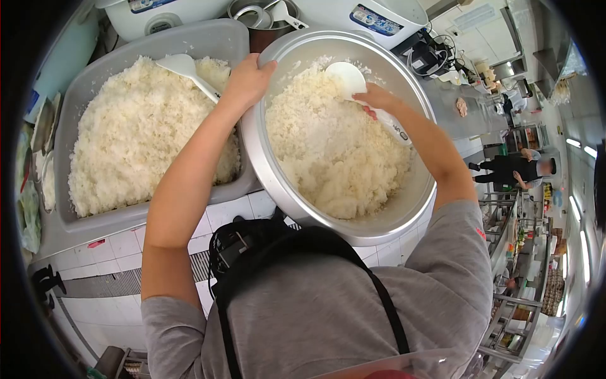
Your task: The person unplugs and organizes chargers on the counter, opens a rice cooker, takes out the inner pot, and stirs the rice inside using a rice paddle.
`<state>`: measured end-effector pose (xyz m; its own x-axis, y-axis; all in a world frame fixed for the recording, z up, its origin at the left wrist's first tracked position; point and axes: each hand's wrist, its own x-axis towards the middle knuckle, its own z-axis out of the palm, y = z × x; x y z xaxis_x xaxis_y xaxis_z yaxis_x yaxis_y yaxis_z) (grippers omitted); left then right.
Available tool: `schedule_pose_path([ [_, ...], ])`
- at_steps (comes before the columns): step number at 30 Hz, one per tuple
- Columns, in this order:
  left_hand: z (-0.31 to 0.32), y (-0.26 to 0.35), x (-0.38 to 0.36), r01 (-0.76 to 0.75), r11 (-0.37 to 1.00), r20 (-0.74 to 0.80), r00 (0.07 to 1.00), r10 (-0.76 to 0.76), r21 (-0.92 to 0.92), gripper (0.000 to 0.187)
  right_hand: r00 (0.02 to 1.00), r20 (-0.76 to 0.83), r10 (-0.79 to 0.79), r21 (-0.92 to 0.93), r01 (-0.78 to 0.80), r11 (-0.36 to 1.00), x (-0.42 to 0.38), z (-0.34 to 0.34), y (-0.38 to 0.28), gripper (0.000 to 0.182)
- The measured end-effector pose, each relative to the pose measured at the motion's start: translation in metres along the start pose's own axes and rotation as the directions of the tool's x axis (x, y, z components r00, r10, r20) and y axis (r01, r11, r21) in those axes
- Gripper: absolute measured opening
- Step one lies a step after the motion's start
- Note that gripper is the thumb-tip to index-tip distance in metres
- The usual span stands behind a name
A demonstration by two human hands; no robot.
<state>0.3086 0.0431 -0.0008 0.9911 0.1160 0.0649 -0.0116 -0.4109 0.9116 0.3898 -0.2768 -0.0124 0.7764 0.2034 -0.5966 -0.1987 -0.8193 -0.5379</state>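
Note:
A large round metal pot [254,142] filled with cooked white rice [341,158] is in front of me, tilted toward my body. My left hand [250,81] is closed on the pot's left rim, thumb over the edge. Inside the pot, my right hand [379,101] grips a white rice paddle [346,78], its blade against the rice near the far wall and its handle pointing back to the right. To the left stands a grey plastic tub [158,33] heaped with rice [139,136]. A second white rice paddle [181,65] lies on that heap.
Behind the tub and pot are white rice cookers [394,16] and a small metal container [262,16] with utensils. A steel counter [451,110] extends right. Farther off, a person [511,167] in dark clothing stands near shelves. White tiles [120,249] cover the floor.

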Motion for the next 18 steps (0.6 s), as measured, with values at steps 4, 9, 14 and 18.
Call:
schedule_pose_path([
  [4,0.003,-0.001,0.0,0.032,0.998,-0.039,0.999,-0.03,0.045,0.056,1.0,0.022,-0.009,0.124,0.006,0.992,-0.01,0.015,-0.01,0.026],
  [9,0.002,-0.011,0.007,0.03,0.999,0.016,0.999,-0.03,-0.027,0.058,0.998,-0.033,-0.06,-0.143,0.055,0.988,-0.042,0.038,-0.017,0.028],
  [14,0.004,-0.012,0.007,0.044,0.999,0.022,0.999,-0.044,-0.025,0.058,0.972,0.051,-0.231,-0.74,0.192,0.644,-0.116,0.095,-0.029,0.031],
  [18,0.003,-0.009,0.005,-0.003,1.0,0.001,1.0,0.003,-0.013,0.052,0.975,-0.081,-0.205,-0.718,0.086,0.691,-0.11,0.061,-0.049,0.026],
])
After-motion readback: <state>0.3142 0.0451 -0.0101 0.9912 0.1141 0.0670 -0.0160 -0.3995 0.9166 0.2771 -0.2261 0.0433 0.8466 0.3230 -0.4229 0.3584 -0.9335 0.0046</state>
